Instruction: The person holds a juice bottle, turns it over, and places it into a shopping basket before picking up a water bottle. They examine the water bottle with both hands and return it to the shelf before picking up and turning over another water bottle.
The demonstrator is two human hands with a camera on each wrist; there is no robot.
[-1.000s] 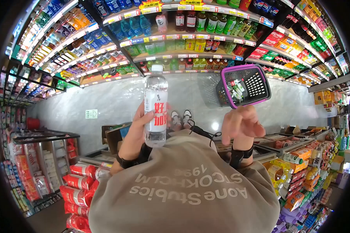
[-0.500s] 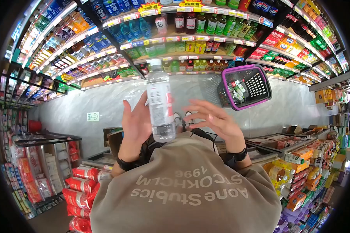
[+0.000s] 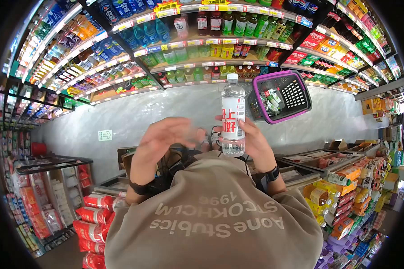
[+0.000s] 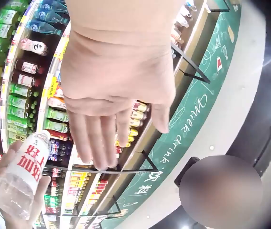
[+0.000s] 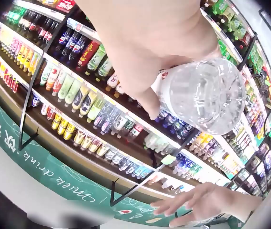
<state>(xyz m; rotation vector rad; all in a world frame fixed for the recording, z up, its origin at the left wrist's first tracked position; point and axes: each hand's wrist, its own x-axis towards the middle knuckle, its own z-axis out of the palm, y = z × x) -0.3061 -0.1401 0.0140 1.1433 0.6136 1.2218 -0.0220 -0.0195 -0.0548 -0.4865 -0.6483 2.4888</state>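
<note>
A clear bottle with a white label and red characters (image 3: 233,117) stands upright in the head view, gripped by my right hand (image 3: 254,140) around its side. My left hand (image 3: 163,140) is to its left, fingers extended and blurred, holding nothing. In the left wrist view my left hand (image 4: 114,90) has straight fingers, and the bottle (image 4: 23,174) in the right hand (image 4: 4,191) is at lower left. The right wrist view shows the bottle's base (image 5: 207,95) in my right hand (image 5: 149,52), with the left hand (image 5: 204,202) below, apart from it.
A black basket with a purple rim (image 3: 259,99) holding several small items stands on the floor (image 3: 134,107), right of the bottle. Drink shelves (image 3: 193,43) curve across the front. Red packages (image 3: 94,215) are at lower left, bottled goods (image 3: 318,196) at lower right.
The bottle has passed from the left hand to the right hand, moving rightward, and its red characters face up again. The left hand has let go; the right hand has closed around the bottle.
</note>
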